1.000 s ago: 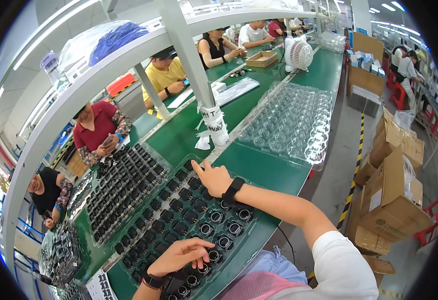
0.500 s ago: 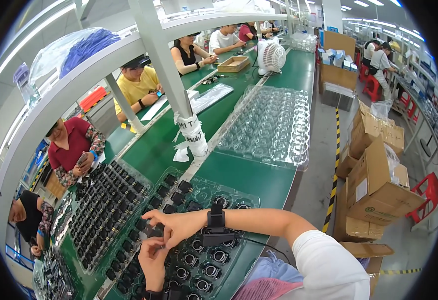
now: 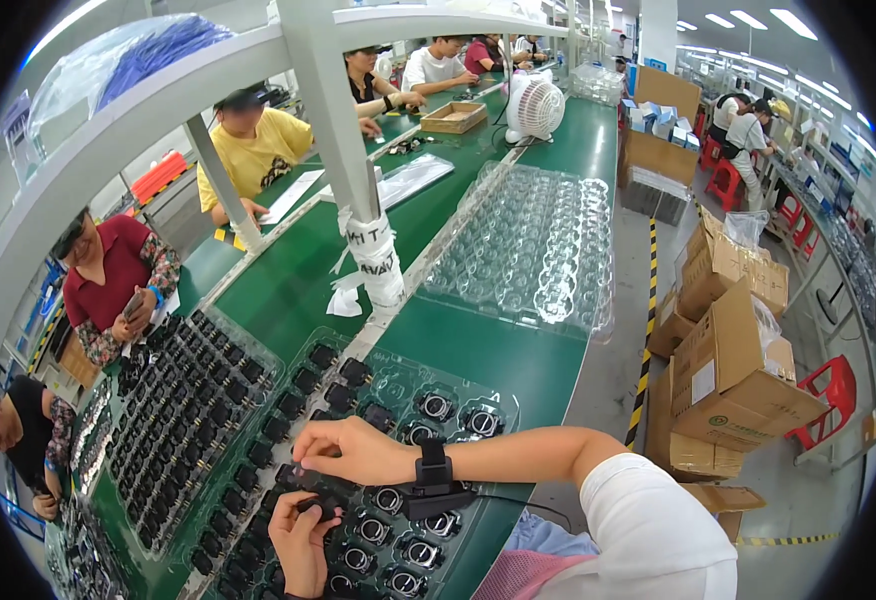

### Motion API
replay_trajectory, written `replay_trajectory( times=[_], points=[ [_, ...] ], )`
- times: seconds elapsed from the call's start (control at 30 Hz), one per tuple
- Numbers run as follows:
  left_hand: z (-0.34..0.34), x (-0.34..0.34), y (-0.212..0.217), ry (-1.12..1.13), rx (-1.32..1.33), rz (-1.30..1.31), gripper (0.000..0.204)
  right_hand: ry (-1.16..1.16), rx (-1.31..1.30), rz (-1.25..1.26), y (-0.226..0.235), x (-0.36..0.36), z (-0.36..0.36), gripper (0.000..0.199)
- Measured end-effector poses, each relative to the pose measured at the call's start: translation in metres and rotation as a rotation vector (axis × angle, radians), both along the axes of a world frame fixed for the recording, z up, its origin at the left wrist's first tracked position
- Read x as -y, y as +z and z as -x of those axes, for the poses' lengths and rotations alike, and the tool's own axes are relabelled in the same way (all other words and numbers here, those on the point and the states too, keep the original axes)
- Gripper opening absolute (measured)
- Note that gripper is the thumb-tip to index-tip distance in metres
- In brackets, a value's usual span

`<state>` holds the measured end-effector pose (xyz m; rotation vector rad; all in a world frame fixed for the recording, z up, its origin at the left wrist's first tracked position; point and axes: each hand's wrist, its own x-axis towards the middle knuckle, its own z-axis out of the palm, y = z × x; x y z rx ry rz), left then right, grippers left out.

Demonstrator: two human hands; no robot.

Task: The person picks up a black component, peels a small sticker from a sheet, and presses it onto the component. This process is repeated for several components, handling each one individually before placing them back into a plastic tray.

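My left hand (image 3: 301, 545) holds a small black part (image 3: 322, 504) between thumb and fingers, just above a clear plastic tray (image 3: 398, 386). Close above it is my right hand (image 3: 356, 450), its thumb and fingertips drawn together in a pinch. Whatever lies between those fingertips is too small to make out. A black strap with a black box-like device (image 3: 436, 482) is round my right wrist. Black housings with silver rings (image 3: 436, 406) fill the pockets on the tray's right side. Plain black pieces (image 3: 355, 372) sit in rows along its left side.
Another tray of black parts (image 3: 183, 420) lies to the left. Farther along the green bench (image 3: 488, 352) are a clear moulded tray (image 3: 523, 250) and a white fan (image 3: 535, 107). A taped post (image 3: 373, 265) rises mid-bench. Co-workers sit opposite; cardboard boxes (image 3: 748, 380) stand right.
My hands have moved apart; the left now shows a black part in its fingers. The right has curled its stretched index finger. The view has shifted slightly, and the co-worker in yellow has reached out an arm.
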<state>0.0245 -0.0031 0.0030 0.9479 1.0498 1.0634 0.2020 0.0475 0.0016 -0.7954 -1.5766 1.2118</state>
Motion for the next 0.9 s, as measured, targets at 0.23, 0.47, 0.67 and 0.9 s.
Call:
replay_trajectory(
  times=[0.23,0.47,0.67,0.9],
  points=[
    [0.005,-0.008,-0.01,-0.011,0.054,0.007,0.017,-0.025,-0.095,0.011,-0.005,-0.007,-0.002,0.017],
    [0.011,-0.007,-0.002,-0.074,0.071,0.016,0.03,0.009,-0.167,0.145,-0.008,-0.012,0.003,0.01],
    [0.016,-0.007,-0.006,-0.054,0.241,-0.053,0.038,-0.068,0.013,-0.016,-0.002,-0.008,0.008,0.013],
    [0.013,-0.006,-0.016,-0.083,0.223,-0.12,0.039,0.023,0.069,0.114,0.003,0.0,0.004,0.009]
  ],
)
